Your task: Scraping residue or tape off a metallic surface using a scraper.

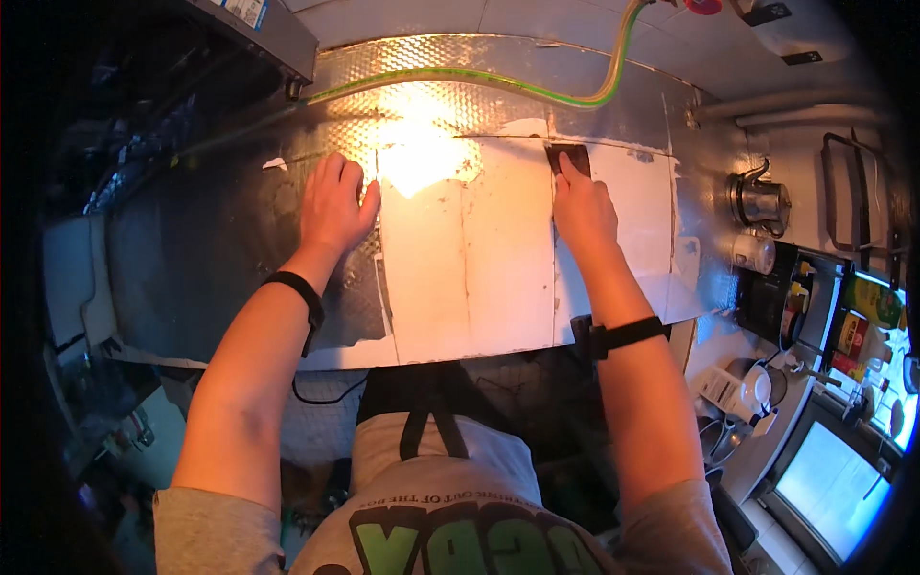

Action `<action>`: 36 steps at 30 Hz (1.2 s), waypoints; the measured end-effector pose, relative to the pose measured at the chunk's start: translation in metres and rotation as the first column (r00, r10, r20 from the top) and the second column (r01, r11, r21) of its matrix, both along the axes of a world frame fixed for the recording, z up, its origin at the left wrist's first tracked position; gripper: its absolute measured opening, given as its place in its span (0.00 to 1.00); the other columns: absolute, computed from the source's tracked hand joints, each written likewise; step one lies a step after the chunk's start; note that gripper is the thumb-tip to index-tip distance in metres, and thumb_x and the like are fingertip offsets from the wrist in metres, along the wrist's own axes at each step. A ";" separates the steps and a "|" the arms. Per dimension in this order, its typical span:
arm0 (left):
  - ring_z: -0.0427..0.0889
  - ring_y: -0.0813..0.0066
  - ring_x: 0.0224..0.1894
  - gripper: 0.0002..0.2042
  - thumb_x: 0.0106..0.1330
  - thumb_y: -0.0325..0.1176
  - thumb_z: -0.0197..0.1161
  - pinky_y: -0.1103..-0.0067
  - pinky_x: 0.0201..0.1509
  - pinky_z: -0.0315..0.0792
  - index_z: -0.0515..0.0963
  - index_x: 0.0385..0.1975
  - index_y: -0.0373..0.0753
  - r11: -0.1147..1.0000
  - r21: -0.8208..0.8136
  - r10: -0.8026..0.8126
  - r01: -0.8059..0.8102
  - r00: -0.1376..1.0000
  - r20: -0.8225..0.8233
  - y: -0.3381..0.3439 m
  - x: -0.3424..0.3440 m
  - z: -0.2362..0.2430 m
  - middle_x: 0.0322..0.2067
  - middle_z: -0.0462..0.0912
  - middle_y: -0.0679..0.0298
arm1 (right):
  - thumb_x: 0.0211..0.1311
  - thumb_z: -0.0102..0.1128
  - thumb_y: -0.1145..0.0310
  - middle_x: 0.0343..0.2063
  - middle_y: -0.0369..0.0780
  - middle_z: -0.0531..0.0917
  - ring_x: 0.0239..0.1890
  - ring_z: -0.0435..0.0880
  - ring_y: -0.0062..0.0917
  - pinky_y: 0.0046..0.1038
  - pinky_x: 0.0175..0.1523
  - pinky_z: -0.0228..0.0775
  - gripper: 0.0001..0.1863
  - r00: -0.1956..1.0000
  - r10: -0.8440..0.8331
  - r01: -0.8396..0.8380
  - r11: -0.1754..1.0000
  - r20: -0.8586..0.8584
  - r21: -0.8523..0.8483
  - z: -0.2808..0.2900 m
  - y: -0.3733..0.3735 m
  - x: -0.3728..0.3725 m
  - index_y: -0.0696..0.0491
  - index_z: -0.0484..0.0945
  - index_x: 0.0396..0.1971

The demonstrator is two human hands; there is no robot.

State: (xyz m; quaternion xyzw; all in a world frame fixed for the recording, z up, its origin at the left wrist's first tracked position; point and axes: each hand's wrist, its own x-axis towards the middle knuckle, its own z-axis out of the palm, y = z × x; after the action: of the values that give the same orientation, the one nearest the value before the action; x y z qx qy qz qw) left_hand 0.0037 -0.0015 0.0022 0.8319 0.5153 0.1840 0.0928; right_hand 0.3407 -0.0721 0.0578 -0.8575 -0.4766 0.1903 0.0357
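Note:
My right hand (585,206) grips a dark flat piece (571,151), perhaps a scraper, against the upper edge of the white section (508,259) of the worktop. My left hand (335,201) lies with slightly curved fingers on the silver, embossed foil covering (192,268) left of that white section, holding nothing. The foil has torn, ragged edges where it meets the white. A bright patch of light glares on the covering between my hands, hiding its detail there.
A green-striped hose (517,91) runs along the back below a dark metal box (259,38). At right stand a steel kettle (762,201), a white canister (754,253), a black rack (843,192), dark appliances and a lit screen (824,479).

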 end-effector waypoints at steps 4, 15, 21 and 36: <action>0.73 0.50 0.45 0.12 0.67 0.39 0.64 0.60 0.51 0.69 0.72 0.31 0.37 1.000 0.016 -0.011 0.011 1.000 -0.012 0.000 -0.001 0.002 0.37 0.71 0.54 | 0.79 0.51 0.56 0.43 0.58 0.85 0.49 0.87 0.53 0.49 0.55 0.81 0.24 0.998 -0.035 0.033 0.999 0.057 0.038 -0.011 0.016 0.009 0.34 0.75 0.71; 0.73 0.50 0.45 0.12 0.66 0.39 0.65 0.60 0.50 0.69 0.72 0.30 0.38 0.999 0.033 -0.014 0.013 1.000 0.011 0.000 -0.001 -0.001 0.37 0.71 0.54 | 0.75 0.55 0.61 0.31 0.60 0.82 0.38 0.84 0.57 0.52 0.48 0.77 0.24 0.997 0.080 -0.075 0.982 -0.022 0.176 -0.030 -0.036 0.029 0.39 0.77 0.69; 0.73 0.52 0.47 0.12 0.65 0.39 0.66 0.60 0.54 0.70 0.72 0.32 0.39 0.998 -0.059 0.010 -0.012 0.999 -0.036 -0.001 -0.002 0.003 0.38 0.72 0.56 | 0.77 0.54 0.60 0.44 0.59 0.81 0.47 0.84 0.55 0.49 0.56 0.78 0.26 0.987 -0.146 0.144 0.989 -0.070 -0.031 -0.023 -0.038 0.057 0.35 0.73 0.74; 0.73 0.51 0.46 0.12 0.65 0.39 0.65 0.60 0.53 0.69 0.72 0.31 0.38 1.000 -0.024 0.009 -0.010 0.999 -0.044 -0.001 -0.001 0.002 0.37 0.72 0.55 | 0.71 0.63 0.66 0.49 0.58 0.77 0.51 0.81 0.53 0.43 0.58 0.76 0.26 0.996 0.042 -0.026 0.982 -0.077 0.189 -0.028 -0.071 0.078 0.39 0.79 0.68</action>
State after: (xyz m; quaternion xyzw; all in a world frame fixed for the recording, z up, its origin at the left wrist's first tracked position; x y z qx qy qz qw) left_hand 0.0030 -0.0022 0.0038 0.8322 0.5233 0.1596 0.0906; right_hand 0.4188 -0.1432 0.0303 -0.8336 -0.5052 0.1796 0.1325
